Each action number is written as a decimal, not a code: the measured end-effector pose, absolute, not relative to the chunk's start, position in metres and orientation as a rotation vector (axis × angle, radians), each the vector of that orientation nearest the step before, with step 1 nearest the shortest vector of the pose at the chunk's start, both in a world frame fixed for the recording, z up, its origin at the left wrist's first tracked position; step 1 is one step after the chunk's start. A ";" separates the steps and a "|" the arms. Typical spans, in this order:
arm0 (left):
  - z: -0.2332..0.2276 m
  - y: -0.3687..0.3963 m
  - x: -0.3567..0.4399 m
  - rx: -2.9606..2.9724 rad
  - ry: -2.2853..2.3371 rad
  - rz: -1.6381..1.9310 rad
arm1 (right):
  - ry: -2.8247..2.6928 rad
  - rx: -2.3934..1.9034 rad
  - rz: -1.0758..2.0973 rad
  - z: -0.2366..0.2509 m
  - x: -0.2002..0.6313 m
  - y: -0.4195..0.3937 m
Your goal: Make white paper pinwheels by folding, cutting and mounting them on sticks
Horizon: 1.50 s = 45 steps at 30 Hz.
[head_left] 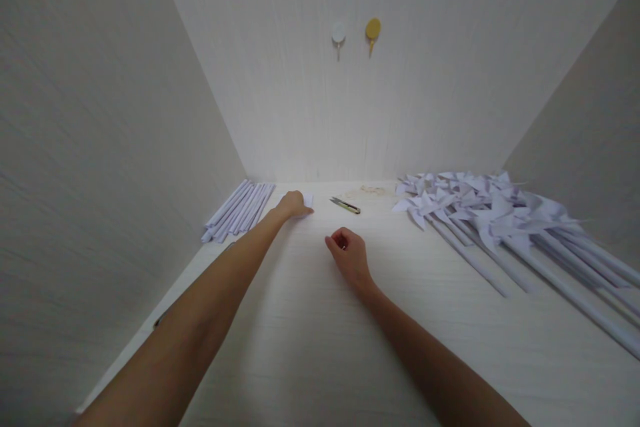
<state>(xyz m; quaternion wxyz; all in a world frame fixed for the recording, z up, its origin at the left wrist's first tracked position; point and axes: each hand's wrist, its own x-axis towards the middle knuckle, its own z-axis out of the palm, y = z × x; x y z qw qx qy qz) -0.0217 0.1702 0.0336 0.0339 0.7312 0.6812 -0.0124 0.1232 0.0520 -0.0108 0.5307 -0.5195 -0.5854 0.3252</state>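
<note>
My left hand (294,205) reaches to the far side of the table, its fingers closed at a small piece of white paper (309,199). Most of that paper is hidden by the hand. Nearer to me, my right hand (351,257) hovers over the table with thumb and fingertips pinched together; whatever may be between them is too small to make out. Between and beyond the hands lie thread snips (346,205) with yellowish handles, points toward the left.
Rolled white paper tubes (239,211) lie bundled at the far left. Many white paper pinwheels (495,213) on paper sticks are heaped along the right. Brownish specks (373,189) mark the table's back. White (339,32) and yellow (373,29) hooks hang on the back wall; walls enclose both sides.
</note>
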 end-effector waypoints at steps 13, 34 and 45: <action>0.033 0.169 -0.022 2.247 2.127 -0.025 | -1.404 -1.219 0.775 -0.012 0.123 0.053; 0.071 0.086 -0.009 1.367 1.370 1.535 | -1.262 -1.164 0.837 -0.010 0.125 0.049; -0.009 0.050 -0.004 0.879 1.096 1.450 | -0.901 -1.189 0.925 -0.003 0.149 0.052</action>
